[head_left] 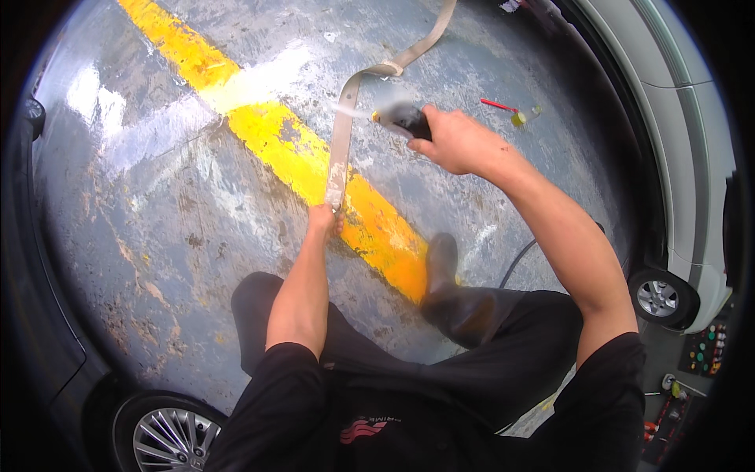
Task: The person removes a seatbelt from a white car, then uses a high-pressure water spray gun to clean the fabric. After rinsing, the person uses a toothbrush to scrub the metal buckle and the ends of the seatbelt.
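Observation:
A long beige webbing strap hangs in front of me, coming down from the top of the head view with a bend midway. My left hand is closed round its lower end, above the yellow floor stripe. To the right, my right hand grips a black spray gun by its dark body. The front of the gun is blurred and points left at the strap, with a whitish haze between them. Whether its tip touches the strap I cannot tell.
A worn yellow stripe crosses the wet grey floor. A red-handled tool and a small yellowish container lie right. Cars stand on both sides; a wheel shows lower left. A dark hose lies near my boot.

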`<action>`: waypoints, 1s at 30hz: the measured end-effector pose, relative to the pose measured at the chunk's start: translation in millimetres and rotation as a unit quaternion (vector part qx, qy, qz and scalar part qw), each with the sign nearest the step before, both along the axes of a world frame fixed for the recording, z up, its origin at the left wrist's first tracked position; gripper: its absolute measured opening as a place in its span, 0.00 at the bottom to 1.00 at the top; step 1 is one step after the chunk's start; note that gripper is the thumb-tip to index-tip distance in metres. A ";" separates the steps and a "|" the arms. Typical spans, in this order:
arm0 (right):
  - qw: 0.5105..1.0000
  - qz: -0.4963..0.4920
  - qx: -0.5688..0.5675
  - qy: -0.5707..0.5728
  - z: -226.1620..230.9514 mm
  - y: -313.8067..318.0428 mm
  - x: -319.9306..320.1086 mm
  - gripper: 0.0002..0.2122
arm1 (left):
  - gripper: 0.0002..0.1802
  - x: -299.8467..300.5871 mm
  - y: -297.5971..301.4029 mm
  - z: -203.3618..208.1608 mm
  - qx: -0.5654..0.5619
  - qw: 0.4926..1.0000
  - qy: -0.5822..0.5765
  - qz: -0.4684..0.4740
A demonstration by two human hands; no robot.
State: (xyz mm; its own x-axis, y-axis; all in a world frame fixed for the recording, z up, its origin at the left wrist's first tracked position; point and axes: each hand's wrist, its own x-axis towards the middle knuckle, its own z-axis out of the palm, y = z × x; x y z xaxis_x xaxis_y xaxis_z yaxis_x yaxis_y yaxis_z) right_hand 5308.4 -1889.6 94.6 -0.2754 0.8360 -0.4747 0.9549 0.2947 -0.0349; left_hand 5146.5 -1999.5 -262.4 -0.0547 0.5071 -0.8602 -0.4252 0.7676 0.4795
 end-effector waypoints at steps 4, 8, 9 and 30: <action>0.998 0.042 -0.026 -0.027 -3.7 1.8 -6.6 0.21 | 0.14 -2.1 -3.6 -0.7 0.011 1.000 0.005 0.004; 0.999 0.032 0.035 0.002 -18.3 33.6 1.0 0.22 | 0.14 4.8 -1.5 1.3 0.009 1.000 0.009 0.008; 0.999 0.027 0.037 0.004 -19.4 34.9 -2.5 0.22 | 0.14 2.4 -3.3 1.3 0.011 1.000 0.009 0.008; 0.999 0.036 0.036 -0.010 -47.2 91.8 -38.2 0.22 | 0.14 4.7 -5.2 0.0 0.014 0.999 0.029 0.020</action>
State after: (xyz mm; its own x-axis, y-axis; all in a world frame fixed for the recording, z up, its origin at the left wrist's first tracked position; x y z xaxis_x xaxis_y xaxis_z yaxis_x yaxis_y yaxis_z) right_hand 5270.2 -1797.8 47.3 -0.3279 0.8464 -0.4197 0.9311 0.3647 0.0078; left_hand 5151.2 -2004.7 -262.3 -0.1245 0.5272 -0.8406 -0.4269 0.7363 0.5250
